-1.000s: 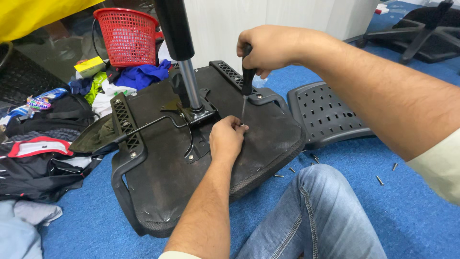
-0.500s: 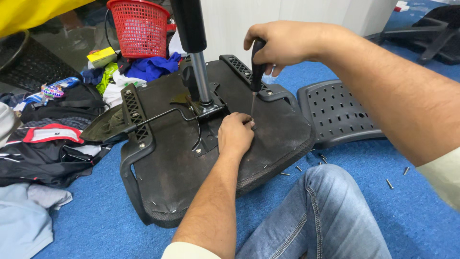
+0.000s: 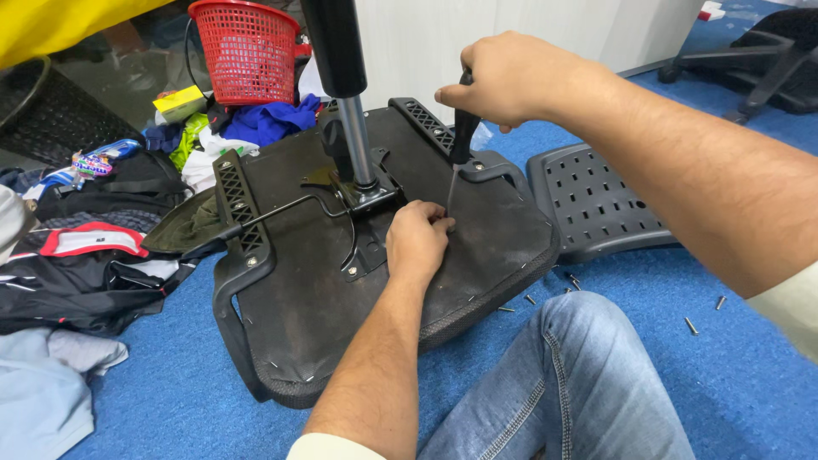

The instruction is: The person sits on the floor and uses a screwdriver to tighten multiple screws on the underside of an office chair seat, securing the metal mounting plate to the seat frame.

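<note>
The right hand is gripping a black-handled screwdriver upright over the overturned chair seat. The left hand is closing its fingers at the tip, beside the gas column. Blue carpet is lying open past the seat's near edge.

Seen from above, an upturned black office chair seat lies on blue carpet, its metal gas cylinder standing upright from the mechanism plate at the seat's middle. The right hand grips the black handle of a screwdriver held nearly upright with its tip down at the seat's underside, where the left hand rests with fingertips pinched just beside that tip. A perforated black backrest panel lies to the right with loose screws scattered near it, a red plastic basket and a heap of clothes lie to the left, and a knee in blue jeans is in the foreground.
</note>
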